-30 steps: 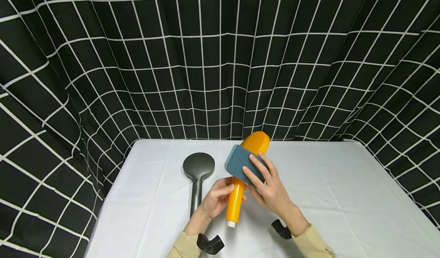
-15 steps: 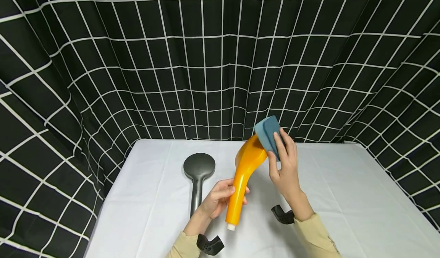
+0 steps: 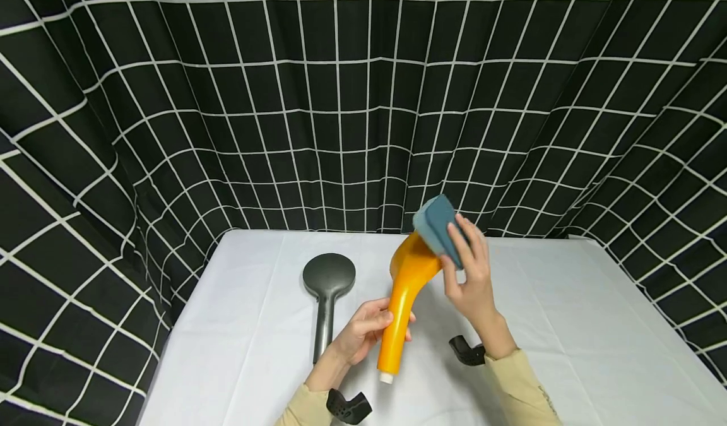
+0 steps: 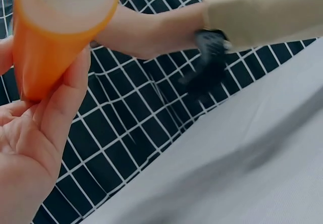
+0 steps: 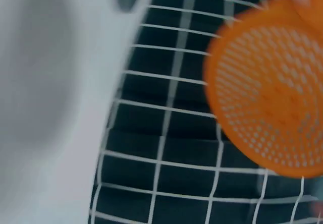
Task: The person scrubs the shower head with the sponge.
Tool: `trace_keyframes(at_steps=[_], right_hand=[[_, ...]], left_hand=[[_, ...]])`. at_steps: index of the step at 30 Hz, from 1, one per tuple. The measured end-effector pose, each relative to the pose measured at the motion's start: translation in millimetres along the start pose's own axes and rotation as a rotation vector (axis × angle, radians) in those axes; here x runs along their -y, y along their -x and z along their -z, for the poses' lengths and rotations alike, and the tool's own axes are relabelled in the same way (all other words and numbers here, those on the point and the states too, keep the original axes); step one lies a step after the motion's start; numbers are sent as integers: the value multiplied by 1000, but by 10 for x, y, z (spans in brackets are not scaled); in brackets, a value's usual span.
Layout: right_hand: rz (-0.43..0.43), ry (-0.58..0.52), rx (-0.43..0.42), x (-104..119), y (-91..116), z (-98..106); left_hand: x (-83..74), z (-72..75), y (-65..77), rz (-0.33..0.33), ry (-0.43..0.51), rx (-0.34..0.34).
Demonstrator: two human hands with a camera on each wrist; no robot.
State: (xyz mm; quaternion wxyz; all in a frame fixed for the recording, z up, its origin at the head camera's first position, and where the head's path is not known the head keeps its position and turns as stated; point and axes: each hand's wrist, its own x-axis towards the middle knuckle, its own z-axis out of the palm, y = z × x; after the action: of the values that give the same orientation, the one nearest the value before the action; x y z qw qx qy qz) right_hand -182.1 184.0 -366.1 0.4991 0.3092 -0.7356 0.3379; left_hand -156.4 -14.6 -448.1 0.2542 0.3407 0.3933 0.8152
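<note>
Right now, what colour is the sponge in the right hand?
The sponge is light and darker blue, best seen in the head view.

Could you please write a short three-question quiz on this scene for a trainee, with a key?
1. Fill in the missing word: the right hand holds a blue ____.

2. True or false: in the head view, the dark grey shower head lies on the table, to the left of the orange shower head.

3. Choose one: the handle of the orange shower head is gripped by
a) the left hand only
b) the right hand only
c) both hands

Key: 1. sponge; 2. true; 3. a
</note>
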Motion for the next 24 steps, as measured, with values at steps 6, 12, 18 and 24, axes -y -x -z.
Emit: trace_keyframes(at_steps=[6,12,18,24], right_hand=[[-382,-14,26,93,-226,112],[60,-14,-19,71,2,14],[390,39,59,-55,198,-40],[111,-24,-46,-22,-32,7]], left_hand=[[3,-17,16,-9,-11,30],[-5,-10,12,-21,-19,2],[9,-6,-12,-26,-13,-4],[35,-15,-4,-27,10,8]])
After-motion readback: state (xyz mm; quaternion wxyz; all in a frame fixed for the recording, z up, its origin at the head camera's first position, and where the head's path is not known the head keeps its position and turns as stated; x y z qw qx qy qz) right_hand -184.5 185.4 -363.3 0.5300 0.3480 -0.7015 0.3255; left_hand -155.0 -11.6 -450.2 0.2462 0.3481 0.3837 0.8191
